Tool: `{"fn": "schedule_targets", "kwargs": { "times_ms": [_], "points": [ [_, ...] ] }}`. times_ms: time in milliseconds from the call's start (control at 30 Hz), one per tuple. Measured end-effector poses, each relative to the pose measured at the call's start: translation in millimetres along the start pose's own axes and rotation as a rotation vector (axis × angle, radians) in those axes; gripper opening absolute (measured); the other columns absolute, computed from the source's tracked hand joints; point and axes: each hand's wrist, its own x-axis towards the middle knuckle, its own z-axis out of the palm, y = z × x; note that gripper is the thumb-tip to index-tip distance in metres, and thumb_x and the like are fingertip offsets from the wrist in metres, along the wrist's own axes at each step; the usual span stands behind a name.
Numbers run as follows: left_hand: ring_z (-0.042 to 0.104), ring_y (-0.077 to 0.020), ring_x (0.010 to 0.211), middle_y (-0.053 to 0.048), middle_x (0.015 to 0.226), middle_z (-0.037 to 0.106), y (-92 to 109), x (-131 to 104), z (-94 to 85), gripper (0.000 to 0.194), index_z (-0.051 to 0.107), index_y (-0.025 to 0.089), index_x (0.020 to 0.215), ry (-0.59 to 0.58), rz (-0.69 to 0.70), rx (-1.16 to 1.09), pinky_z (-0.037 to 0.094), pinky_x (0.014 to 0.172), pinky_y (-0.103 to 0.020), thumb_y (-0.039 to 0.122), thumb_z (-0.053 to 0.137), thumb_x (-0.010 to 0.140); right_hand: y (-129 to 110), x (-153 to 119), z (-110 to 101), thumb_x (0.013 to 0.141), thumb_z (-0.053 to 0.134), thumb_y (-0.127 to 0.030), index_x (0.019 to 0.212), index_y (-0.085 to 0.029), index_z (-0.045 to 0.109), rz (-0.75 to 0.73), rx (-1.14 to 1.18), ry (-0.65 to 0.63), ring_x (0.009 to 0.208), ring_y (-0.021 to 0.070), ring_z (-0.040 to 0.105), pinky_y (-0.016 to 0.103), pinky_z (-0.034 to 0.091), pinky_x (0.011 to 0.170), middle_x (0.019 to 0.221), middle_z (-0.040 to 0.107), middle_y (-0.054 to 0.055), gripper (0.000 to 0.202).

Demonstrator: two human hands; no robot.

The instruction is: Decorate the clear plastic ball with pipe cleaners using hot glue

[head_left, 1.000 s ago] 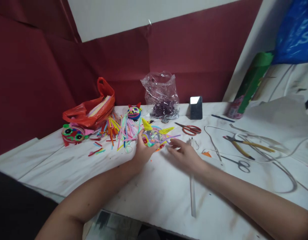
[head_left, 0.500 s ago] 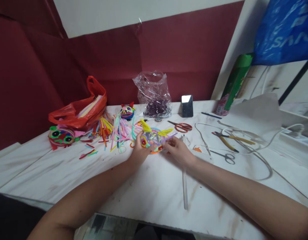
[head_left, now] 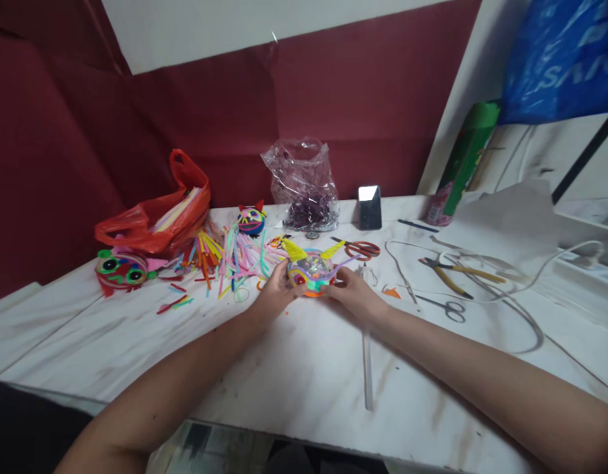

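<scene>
A round, colourful craft head [head_left: 312, 268] with two yellow ears and red eyes is held just above the table's middle. My left hand [head_left: 278, 288] grips its left side, fingers behind it. On its right side, my right hand [head_left: 350, 289] is closed on the lower edge, near a purple strip [head_left: 344, 263] that sticks out to the right. Beneath my right wrist lies a glue gun [head_left: 365, 273], partly hidden, with a clear stick [head_left: 367, 375] running toward the front edge. Red-handled scissors [head_left: 361, 249] lie just behind.
Left: a finished-looking animal head [head_left: 120, 270], a red bag [head_left: 185, 210] and bundles of pipe cleaners [head_left: 239, 253]. Behind: a small blue head [head_left: 251, 220], clear bag [head_left: 308, 191] and phone [head_left: 369, 208]. Right: pliers [head_left: 449, 273], small scissors [head_left: 449, 308], cables [head_left: 535, 339] and a green can [head_left: 466, 161].
The craft head has moved slightly right and up and turned, its ears now spread evenly. Both hands moved with it, and my right hand has shifted to its lower right edge.
</scene>
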Motion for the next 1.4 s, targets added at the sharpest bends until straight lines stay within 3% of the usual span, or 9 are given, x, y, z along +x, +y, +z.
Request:
{"fn": "schedule_targets", "kwargs": {
  "times_ms": [167, 233, 333, 467, 700, 833, 1067, 1200, 1400],
  "points": [
    [0.057, -0.0223, 0.108, -0.012, 0.118, 0.057, 4.6, 11.2, -13.9, 0.054, 0.051, 0.021, 0.116, 0.516, 0.112, 0.194, 0.047, 0.087, -0.033, 0.034, 0.073, 0.068, 6.2, 3.0, 0.4, 0.062, 0.074, -0.026, 0.116, -0.018, 0.059, 0.076, -0.049, 0.050, 0.081, 0.0187, 0.067, 0.032, 0.055, 0.069, 0.103, 0.069, 0.009, 0.056],
    [0.059, -0.0178, 0.092, -0.006, 0.099, 0.060, 12.1, 14.5, -23.5, 0.039, 0.055, 0.020, 0.104, 0.624, 0.174, 0.207, 0.048, 0.078, -0.030, 0.036, 0.068, 0.071, 3.6, 0.6, 0.1, 0.065, 0.070, -0.025, 0.112, -0.017, 0.061, 0.074, -0.068, 0.041, 0.082, 0.0195, 0.066, 0.032, 0.055, 0.068, 0.098, 0.069, 0.009, 0.048],
    [0.053, -0.0129, 0.071, 0.000, 0.075, 0.055, 27.9, 13.5, -34.2, 0.017, 0.058, 0.020, 0.084, 0.561, 0.302, 0.226, 0.044, 0.066, -0.025, 0.036, 0.058, 0.078, -5.3, -3.0, -2.6, 0.068, 0.063, -0.024, 0.105, -0.017, 0.062, 0.024, -0.075, 0.065, 0.087, 0.0207, 0.064, 0.033, 0.055, 0.068, 0.101, 0.069, 0.010, 0.037],
    [0.046, -0.0115, 0.063, 0.003, 0.066, 0.051, 44.1, 5.5, -34.4, 0.016, 0.055, 0.020, 0.074, 0.457, 0.413, 0.270, 0.040, 0.061, -0.024, 0.035, 0.056, 0.079, -18.4, -3.3, -10.1, 0.070, 0.060, -0.030, 0.096, -0.018, 0.061, -0.126, -0.077, 0.151, 0.088, 0.0208, 0.062, 0.035, 0.054, 0.071, 0.102, 0.067, 0.009, 0.028],
    [0.039, -0.0107, 0.054, 0.004, 0.054, 0.041, 48.8, -0.1, -31.6, 0.028, 0.043, 0.021, 0.057, 0.389, 0.392, 0.372, 0.035, 0.055, -0.024, 0.032, 0.047, 0.083, -36.9, -12.1, -19.0, 0.075, 0.060, -0.042, 0.091, -0.020, 0.059, -0.155, -0.052, 0.206, 0.074, 0.0188, 0.060, 0.030, 0.051, 0.055, 0.093, 0.066, 0.008, 0.027],
    [0.045, -0.0111, 0.055, 0.003, 0.055, 0.050, 52.1, 3.6, -35.0, 0.025, 0.054, 0.019, 0.058, 0.365, 0.371, 0.349, 0.037, 0.058, -0.024, 0.030, 0.050, 0.080, -43.8, -20.2, -21.8, 0.077, 0.062, -0.047, 0.095, -0.019, 0.059, -0.168, -0.076, 0.203, 0.066, 0.0160, 0.058, 0.028, 0.048, 0.051, 0.094, 0.065, 0.008, 0.033],
    [0.051, -0.0120, 0.061, 0.002, 0.061, 0.060, 56.1, 14.3, -50.2, 0.015, 0.064, 0.016, 0.063, 0.442, 0.350, 0.216, 0.040, 0.062, -0.024, 0.025, 0.058, 0.073, -54.4, -18.6, -34.6, 0.080, 0.061, -0.040, 0.092, -0.020, 0.060, -0.325, -0.104, 0.265, 0.080, 0.0177, 0.062, 0.032, 0.051, 0.067, 0.095, 0.066, 0.006, 0.023],
    [0.053, -0.0120, 0.062, 0.001, 0.060, 0.059, 53.9, 20.6, -58.1, 0.020, 0.064, 0.016, 0.066, 0.496, 0.357, 0.120, 0.043, 0.065, -0.024, 0.021, 0.049, 0.077, -52.4, -18.5, -37.2, 0.079, 0.062, -0.040, 0.091, -0.019, 0.060, -0.320, -0.156, 0.281, 0.082, 0.0192, 0.062, 0.031, 0.051, 0.063, 0.092, 0.065, 0.006, 0.024],
    [0.048, -0.0105, 0.057, 0.004, 0.057, 0.055, 52.3, 22.1, -57.4, 0.015, 0.057, 0.016, 0.056, 0.548, 0.375, 0.217, 0.039, 0.059, -0.024, 0.022, 0.064, 0.068, -28.5, -18.0, -39.4, 0.081, 0.058, -0.044, 0.093, -0.021, 0.057, -0.247, -0.183, 0.298, 0.066, 0.0146, 0.057, 0.029, 0.050, 0.057, 0.086, 0.063, 0.003, 0.026]
  ]
}}
